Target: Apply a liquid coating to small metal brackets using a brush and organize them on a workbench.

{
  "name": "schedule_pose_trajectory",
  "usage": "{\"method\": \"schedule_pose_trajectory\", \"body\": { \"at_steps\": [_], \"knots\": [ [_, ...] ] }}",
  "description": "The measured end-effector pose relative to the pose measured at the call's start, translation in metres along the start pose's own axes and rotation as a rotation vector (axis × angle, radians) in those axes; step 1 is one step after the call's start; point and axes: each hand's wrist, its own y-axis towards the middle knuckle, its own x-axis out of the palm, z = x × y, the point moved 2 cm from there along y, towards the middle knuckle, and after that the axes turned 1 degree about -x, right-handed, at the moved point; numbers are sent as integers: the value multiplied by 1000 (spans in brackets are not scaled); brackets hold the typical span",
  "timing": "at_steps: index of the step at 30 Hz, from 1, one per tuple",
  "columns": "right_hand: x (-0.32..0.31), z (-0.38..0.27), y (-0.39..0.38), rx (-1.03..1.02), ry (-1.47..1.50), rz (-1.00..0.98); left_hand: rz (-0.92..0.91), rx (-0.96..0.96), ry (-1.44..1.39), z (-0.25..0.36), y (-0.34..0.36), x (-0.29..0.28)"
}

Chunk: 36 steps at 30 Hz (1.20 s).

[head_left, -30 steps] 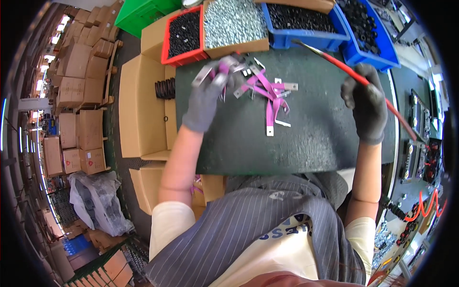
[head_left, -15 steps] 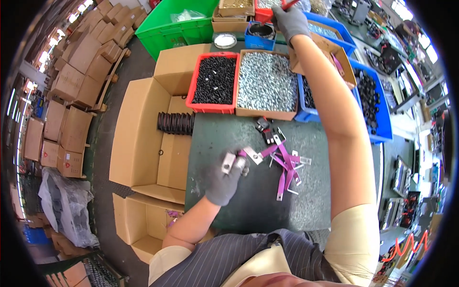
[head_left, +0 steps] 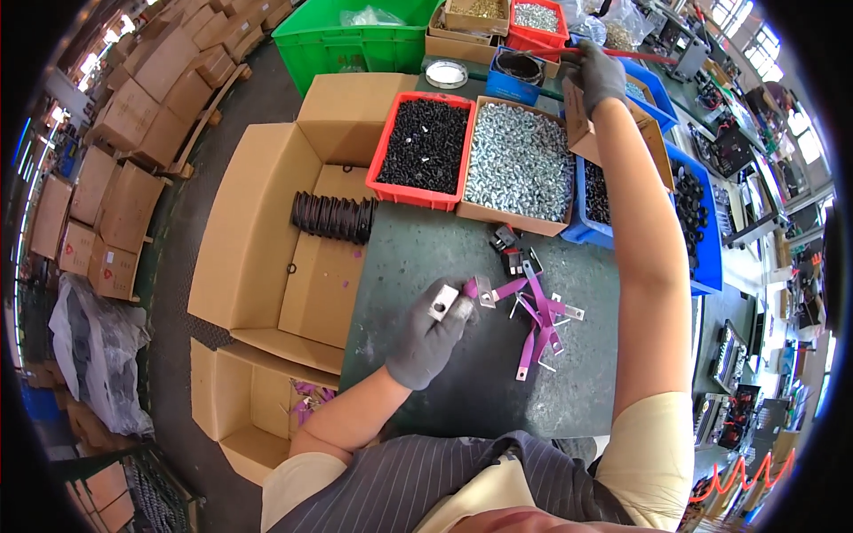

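Observation:
My left hand [head_left: 424,342], in a grey glove, is closed around a purple-sleeved metal strip [head_left: 471,289]. One flat silver end with a hole shows above the fingers. My gloved right hand [head_left: 598,75] reaches far out at the upper right and grips a thin red stick [head_left: 641,56]. The stick's left end points to an open round pot of dark stuff [head_left: 518,65] standing in a small blue box [head_left: 514,87]; whether it touches the pot I cannot tell. Several more purple-sleeved strips [head_left: 538,309] lie in a heap on the dark green table [head_left: 426,240], beside black parts [head_left: 508,250].
A red bin of black fasteners [head_left: 378,169] and a carton of silver fasteners [head_left: 524,164] stand along the table's back. Blue bins [head_left: 711,266] line the right. An open carton [head_left: 235,240] with stacked black pieces [head_left: 333,218] stands left. A green crate [head_left: 351,40] is behind.
The whole view has shifted a little. My right hand has come slightly right and nearer, and the red stick now shows more fully beside it. The left hand still holds its strip, tilted slightly differently.

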Motion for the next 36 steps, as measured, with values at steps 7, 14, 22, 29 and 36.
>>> {"method": "schedule_pose_trajectory", "body": {
  "at_steps": [7, 14, 22, 29, 36],
  "knots": [
    [-81, -26, -159, -34, 158, -385, 66, 146, 118, -4, -3, -10],
    [-135, -55, -307, -421, 20, -414, -74, 442, 402, 15, -14, 8],
    [-168, -62, -355, -422, 12, -381, -244, 344, 360, 20, -37, 32],
    [-175, -61, -367, -453, 9, -326, -317, 433, 471, 22, -45, 42],
    [-218, -39, -363, -312, 107, -77, -60, 450, 761, 7, 6, 27]
  ]
}}
